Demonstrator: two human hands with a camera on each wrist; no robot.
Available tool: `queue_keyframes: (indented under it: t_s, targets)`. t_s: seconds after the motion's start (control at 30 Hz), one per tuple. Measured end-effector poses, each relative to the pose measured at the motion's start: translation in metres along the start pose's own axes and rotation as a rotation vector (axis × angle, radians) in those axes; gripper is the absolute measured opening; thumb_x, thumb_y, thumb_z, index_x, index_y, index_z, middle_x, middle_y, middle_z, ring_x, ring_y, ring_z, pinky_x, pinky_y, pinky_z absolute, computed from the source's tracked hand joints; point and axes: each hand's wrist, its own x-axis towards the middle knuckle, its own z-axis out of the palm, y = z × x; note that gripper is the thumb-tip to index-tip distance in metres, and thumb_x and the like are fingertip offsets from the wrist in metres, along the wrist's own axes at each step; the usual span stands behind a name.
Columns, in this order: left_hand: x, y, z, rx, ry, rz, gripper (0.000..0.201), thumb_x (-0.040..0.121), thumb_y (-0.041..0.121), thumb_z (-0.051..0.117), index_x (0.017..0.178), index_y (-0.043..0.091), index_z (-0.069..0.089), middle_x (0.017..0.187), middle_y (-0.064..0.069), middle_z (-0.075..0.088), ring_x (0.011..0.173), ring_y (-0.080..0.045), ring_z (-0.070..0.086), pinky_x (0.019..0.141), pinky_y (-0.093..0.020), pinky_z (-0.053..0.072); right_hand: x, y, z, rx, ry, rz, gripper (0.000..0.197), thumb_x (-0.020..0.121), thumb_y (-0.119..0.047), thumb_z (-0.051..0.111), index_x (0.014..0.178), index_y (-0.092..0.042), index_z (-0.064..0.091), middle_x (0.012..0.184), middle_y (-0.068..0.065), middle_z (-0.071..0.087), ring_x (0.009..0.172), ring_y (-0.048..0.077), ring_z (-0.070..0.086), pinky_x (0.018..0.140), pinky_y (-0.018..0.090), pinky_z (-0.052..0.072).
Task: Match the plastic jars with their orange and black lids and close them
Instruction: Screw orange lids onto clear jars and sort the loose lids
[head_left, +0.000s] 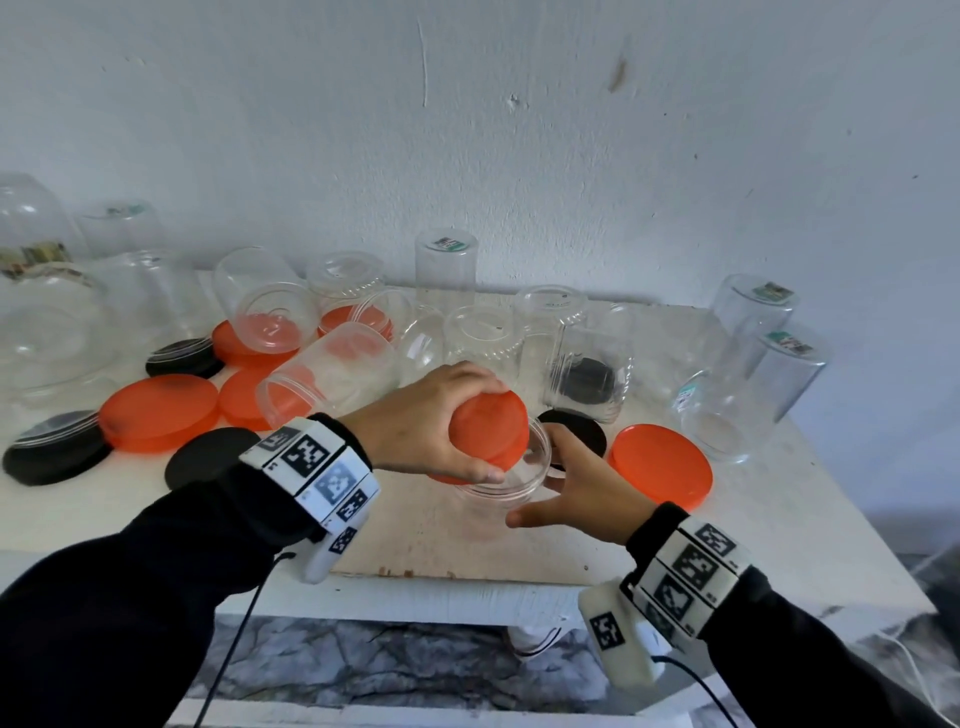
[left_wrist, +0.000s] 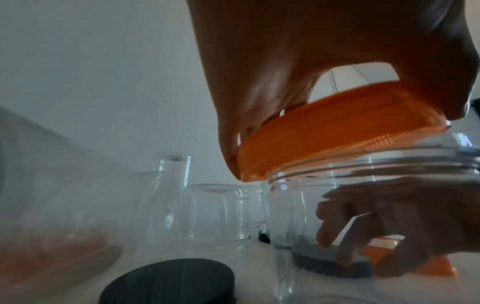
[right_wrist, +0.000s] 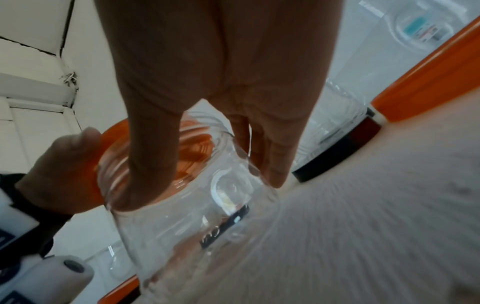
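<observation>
Left hand (head_left: 421, 415) has its grip curled over an orange lid (head_left: 488, 428), fingers round the far edge and thumb on the near rim, holding it tilted on the mouth of a clear plastic jar (head_left: 511, 475). From the left wrist view the lid sits crooked, low edge on the jar's threaded neck, the other side lifted off. Right hand (head_left: 582, 491) grips that same jar from its right side, thumb on the near wall and fingers wrapped behind; you can see them through the plastic in the wrist views. The jar stands upright on the desk (head_left: 519, 551), about the middle of its front part.

Just behind the jar there's a black lid (head_left: 576, 428) lying flat, and to the jar's right a loose orange lid (head_left: 660, 462). Behind the jar is a crowd of clear jars, most upside down, one upright with a black lid inside (head_left: 589, 382). Left of the jar, another jar lies on its side (head_left: 327, 376), with more orange lids (head_left: 158, 413) and black lids (head_left: 57, 452) scattered further left.
</observation>
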Motion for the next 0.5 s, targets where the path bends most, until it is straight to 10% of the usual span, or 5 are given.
queue_keyframes:
  t_s: [0.5]
  targets:
    - [0.013,0.009,0.01,0.266,-0.123,0.086,0.098,0.058,0.065,0.07,0.141,0.029,0.032,0.149,0.014,0.023,0.135,-0.004,0.015,0.112,-0.033,0.022,0.005,-0.004,0.004,-0.017,0.035,-0.021,0.093,0.052,-0.032,0.09,0.128,-0.018,0.039,0.124,-0.004,0.049,0.113,0.01,0.052,0.096,0.034,0.049]
